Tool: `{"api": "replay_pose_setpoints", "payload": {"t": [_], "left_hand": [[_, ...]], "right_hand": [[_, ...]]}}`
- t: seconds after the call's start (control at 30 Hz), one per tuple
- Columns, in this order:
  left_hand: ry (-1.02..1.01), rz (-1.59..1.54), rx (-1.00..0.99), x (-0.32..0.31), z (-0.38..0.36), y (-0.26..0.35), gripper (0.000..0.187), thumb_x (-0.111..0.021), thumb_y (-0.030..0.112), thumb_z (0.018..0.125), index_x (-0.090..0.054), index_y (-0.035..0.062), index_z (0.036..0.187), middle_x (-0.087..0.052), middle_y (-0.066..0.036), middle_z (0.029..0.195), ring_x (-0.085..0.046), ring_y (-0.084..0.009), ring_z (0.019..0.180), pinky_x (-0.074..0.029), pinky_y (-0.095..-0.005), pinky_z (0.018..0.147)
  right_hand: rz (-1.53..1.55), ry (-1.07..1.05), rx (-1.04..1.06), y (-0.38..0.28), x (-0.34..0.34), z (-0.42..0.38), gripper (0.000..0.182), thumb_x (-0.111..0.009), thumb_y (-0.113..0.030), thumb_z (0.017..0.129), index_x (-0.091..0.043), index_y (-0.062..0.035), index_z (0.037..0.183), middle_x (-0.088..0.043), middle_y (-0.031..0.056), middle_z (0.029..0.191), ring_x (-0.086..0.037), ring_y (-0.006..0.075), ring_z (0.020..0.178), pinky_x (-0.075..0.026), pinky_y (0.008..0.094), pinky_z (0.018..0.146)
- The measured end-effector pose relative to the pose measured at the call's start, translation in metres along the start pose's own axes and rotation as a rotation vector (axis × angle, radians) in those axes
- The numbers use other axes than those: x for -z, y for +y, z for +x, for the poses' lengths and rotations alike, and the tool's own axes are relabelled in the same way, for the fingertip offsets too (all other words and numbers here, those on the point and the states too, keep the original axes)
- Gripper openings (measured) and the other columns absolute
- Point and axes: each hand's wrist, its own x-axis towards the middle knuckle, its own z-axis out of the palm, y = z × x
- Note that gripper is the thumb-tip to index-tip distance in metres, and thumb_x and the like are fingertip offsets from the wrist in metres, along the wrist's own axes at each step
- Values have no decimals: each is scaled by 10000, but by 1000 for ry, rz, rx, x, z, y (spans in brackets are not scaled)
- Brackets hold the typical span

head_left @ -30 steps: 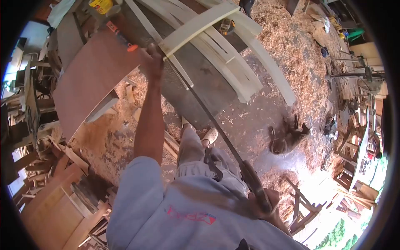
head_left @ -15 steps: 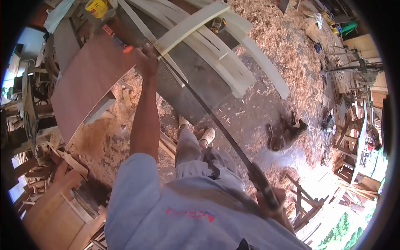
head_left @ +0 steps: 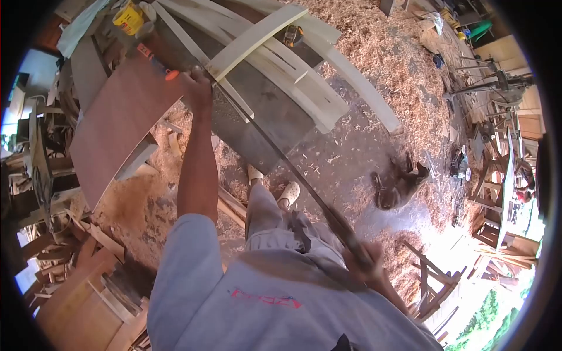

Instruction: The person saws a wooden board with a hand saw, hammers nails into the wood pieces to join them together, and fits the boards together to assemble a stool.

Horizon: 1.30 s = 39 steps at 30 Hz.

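My right hand (head_left: 374, 262), blurred by motion, is closed around the handle of a long handsaw (head_left: 295, 168) near my right hip. The thin blade is seen nearly edge-on and runs up and left to the wood. Its far end meets a pale wooden strip (head_left: 180, 34) close to my left hand (head_left: 198, 88). That left hand is closed on the strip, though its fingertips are partly hidden. A wider pale board (head_left: 257, 42) lies slantwise beside it, across several curved strips (head_left: 333, 111) on a dark tabletop (head_left: 266, 137).
Left of my hand lies a reddish plywood sheet (head_left: 120, 111) with an orange-ended tool (head_left: 170, 75) on it. A yellow container (head_left: 129, 19) and a tape measure (head_left: 293, 36) are at the back. A dog (head_left: 399, 182) lies on the shaving-covered floor at right.
My right hand has pushed the handsaw forward, up and left. My left hand stays on the strip. The whole view has shifted slightly.
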Motion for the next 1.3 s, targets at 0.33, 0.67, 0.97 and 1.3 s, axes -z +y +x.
{"api": "replay_pose_setpoints", "payload": {"t": [0.33,0.67,0.97,1.3], "left_hand": [[68,295,-124,-22,-12,-140,272,-483,208,924,-533,-56,969,-581,-173,897,-570,-260,837,-454,-404,758],[250,-426,216,127,-55,0,380,-428,335,988,-473,-23,1107,-502,-115,970,-524,-228,871,-425,-374,760],[-44,-231,43,58,-28,4,380,-571,335,905,-626,-19,1032,-655,-200,885,-633,-341,877,-467,-419,769],[-89,-196,219,21,-26,12,363,-589,268,824,-641,-84,749,-635,-190,654,-627,-277,628,-459,-397,631]], "right_hand": [[353,71,3,6,-106,175,180,-695,-166,809,-622,-34,906,-576,126,619,-535,188,523,-453,336,506],[-47,347,493,7,6,56,97,-694,-53,717,-599,-61,738,-521,51,566,-496,178,408,-370,327,368],[84,242,178,8,-43,78,136,-711,-100,788,-609,-20,748,-514,96,578,-533,215,443,-388,348,432],[-15,165,92,-8,-21,33,101,-705,-71,796,-632,-1,791,-553,73,574,-534,124,467,-411,321,443]]}}
